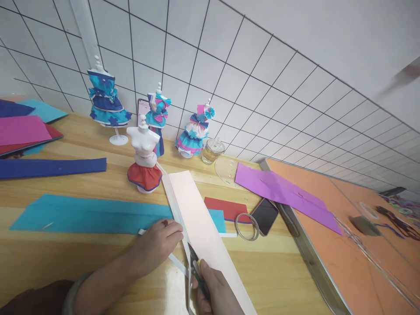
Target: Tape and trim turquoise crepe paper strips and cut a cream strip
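Observation:
My left hand [164, 243] is closed, its fingers bent together and the tips pressing a narrow whitish strip [172, 199] beside a long pale pink sheet [200, 218]. Under that hand runs the end of a teal fabric piece [92, 214]. In my right hand [215, 286] is a cutting tool [196, 261] with a dark blade and dark green handle, its blade along the strip near the sheet's left edge; the fingers hide its exact kind. A thin white band [178, 264] lies between the hands.
Behind stand a mini mannequin in a red skirt [144, 175] and dressed ones [106, 98]. A glass [213, 151], bracelet [247, 227], phone [265, 216] and purple sheet [285, 192] are to the right, beside an orange tray [328, 232]. Coloured fabric [22, 129] lies left.

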`<state>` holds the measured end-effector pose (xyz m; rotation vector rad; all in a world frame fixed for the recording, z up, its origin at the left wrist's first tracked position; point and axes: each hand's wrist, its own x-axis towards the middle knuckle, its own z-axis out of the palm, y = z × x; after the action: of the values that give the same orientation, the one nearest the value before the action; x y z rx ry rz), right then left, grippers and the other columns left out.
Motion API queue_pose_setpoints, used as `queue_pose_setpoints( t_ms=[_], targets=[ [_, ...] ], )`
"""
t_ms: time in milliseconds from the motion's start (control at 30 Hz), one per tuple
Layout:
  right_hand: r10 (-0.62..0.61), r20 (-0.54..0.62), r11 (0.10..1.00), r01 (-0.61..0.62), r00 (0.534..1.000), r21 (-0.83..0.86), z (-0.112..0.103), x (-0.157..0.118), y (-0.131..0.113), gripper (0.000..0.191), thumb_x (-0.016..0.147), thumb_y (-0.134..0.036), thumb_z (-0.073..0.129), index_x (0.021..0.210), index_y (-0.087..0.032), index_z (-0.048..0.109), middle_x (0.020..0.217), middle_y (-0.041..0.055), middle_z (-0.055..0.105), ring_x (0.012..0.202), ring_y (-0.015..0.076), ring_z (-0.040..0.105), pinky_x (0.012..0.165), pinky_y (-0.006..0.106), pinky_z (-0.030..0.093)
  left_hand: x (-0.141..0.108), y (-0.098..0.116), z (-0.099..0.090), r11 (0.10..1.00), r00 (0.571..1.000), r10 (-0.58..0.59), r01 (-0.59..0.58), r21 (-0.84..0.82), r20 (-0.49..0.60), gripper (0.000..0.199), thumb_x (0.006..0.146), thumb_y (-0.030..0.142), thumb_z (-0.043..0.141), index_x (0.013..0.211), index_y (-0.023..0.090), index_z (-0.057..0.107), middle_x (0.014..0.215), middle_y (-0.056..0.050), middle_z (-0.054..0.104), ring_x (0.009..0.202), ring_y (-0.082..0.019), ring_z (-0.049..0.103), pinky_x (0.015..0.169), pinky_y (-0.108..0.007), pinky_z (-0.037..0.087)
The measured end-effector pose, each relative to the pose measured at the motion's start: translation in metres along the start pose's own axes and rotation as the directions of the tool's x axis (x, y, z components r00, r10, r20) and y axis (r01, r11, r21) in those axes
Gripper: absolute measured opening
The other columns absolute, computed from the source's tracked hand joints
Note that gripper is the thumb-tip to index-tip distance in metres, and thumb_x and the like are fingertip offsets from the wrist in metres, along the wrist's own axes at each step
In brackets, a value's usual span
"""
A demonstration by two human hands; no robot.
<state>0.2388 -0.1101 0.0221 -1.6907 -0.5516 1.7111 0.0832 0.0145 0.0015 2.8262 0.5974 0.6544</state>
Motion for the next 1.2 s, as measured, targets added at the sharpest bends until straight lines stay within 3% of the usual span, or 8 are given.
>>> queue_pose_setpoints(
  t_ms=[100, 233, 633, 1200],
  targets=[
    [0.030, -0.057, 0.996, -0.025, 0.998, 0.082, 0.004, 0.004, -0.003, 0.060, 0.064, -0.079, 0.044, 0.063, -0.018, 0.050, 0.032, -0.0104, 0.030, 0.028, 0.0022, 0.018, 0.030, 0.019, 0.005, 0.000, 0.000, 0.000, 1.000, 1.000, 0.005, -0.005, 0.008, -0.007, 0.028, 0.079, -0.005, 0.038, 0.075, 0.018, 0.053, 0.080, 0.000, 0.056, 0.080, -0.016, 0.052, 0.074, -0.029, 0.040],
    [0.073, -0.025, 0.994, -0.071, 0.997, 0.082, 0.008, 0.005, -0.010, 0.055, 0.070, -0.075, 0.044, 0.069, -0.019, 0.049, 0.037, -0.0106, 0.033, 0.028, 0.0026, 0.018, 0.027, 0.018, 0.007, 0.001, -0.001, -0.001, 1.000, 1.000, -0.003, 0.003, -0.025, -0.007, 0.023, 0.082, -0.001, 0.042, 0.076, 0.018, 0.053, 0.084, 0.000, 0.058, 0.081, -0.016, 0.052, 0.077, -0.029, 0.040],
    [-0.015, -0.001, 0.996, 0.015, 1.000, 0.087, 0.014, 0.011, -0.019, 0.056, 0.074, -0.073, 0.042, 0.071, -0.018, 0.050, 0.039, -0.0102, 0.035, 0.028, 0.0020, 0.020, 0.026, 0.016, 0.012, 0.002, -0.001, -0.002, 1.000, 1.000, 0.001, -0.001, -0.017, -0.017, 0.026, 0.078, -0.004, 0.041, 0.072, 0.018, 0.052, 0.078, 0.000, 0.056, 0.078, -0.015, 0.052, 0.072, -0.029, 0.039],
    [-0.035, -0.028, 0.999, 0.036, 0.999, 0.026, 0.013, 0.017, -0.014, 0.057, 0.074, -0.075, 0.039, 0.069, -0.019, 0.048, 0.036, -0.0113, 0.031, 0.026, 0.0023, 0.017, 0.024, 0.018, 0.009, 0.001, 0.000, -0.001, 0.999, 0.999, -0.004, 0.003, -0.038, -0.036, 0.024, 0.078, -0.004, 0.043, 0.071, 0.018, 0.050, 0.077, 0.001, 0.055, 0.074, -0.015, 0.049, 0.070, -0.028, 0.038]
  ],
)
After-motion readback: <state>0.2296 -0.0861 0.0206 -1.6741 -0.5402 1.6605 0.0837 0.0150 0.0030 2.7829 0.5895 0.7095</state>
